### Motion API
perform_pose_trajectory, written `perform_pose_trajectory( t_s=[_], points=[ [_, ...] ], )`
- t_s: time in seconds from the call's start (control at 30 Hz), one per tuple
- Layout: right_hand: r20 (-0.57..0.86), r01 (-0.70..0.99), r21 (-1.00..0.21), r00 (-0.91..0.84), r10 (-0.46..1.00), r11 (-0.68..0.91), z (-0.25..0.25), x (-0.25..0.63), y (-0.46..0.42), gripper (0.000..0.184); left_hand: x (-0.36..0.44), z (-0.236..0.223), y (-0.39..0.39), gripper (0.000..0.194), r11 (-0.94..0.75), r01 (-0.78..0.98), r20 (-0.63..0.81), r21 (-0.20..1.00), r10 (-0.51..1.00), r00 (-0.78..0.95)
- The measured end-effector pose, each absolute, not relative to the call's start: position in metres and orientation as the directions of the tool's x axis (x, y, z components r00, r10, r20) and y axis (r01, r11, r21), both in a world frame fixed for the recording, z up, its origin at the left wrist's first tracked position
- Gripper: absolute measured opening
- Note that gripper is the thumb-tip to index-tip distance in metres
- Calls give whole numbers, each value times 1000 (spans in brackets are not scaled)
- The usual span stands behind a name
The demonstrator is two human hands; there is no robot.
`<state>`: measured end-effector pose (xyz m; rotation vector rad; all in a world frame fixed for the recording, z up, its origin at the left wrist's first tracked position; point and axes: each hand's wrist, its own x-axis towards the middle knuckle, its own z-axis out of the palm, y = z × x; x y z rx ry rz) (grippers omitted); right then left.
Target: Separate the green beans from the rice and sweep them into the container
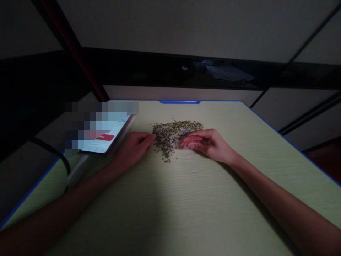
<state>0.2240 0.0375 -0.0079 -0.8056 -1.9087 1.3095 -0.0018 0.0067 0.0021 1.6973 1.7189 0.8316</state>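
Observation:
A loose pile of small green beans (174,128), mixed with fine whitish grains, is spread on the light wood-grain table (170,199). At its left edge is my left hand (134,144), closed, its thumb and forefinger pressed together; whatever may be between them is hidden. My right hand (213,144) grips a pinkish-red ridged object (192,140) between thumb and fingers. That object lies low against the right side of the pile, and its exact kind is unclear in the dim light.
On the left, a lit phone or tablet (106,140) leans tilted, partly blurred out, with a dark cable (54,152) behind it. The table has a blue edge with a blue handle (179,102) at the back. Pale panels (186,28) and a dark shelf gap stand beyond.

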Motion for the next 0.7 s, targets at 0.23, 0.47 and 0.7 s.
perform_pose_trajectory(
  t_s=[0.23,0.47,0.7],
  points=[
    [132,53,-975,-642,755,216,-7,220,37,16,-1,2,6,37,5,636,23,772,999,-36],
    [70,49,-989,-665,744,138,-6,230,38,16,-2,2,7,36,-1,646,28,763,999,-31],
    [45,69,-989,-703,710,130,-6,233,41,17,-3,0,8,37,-5,645,25,764,999,-22]
  ],
)
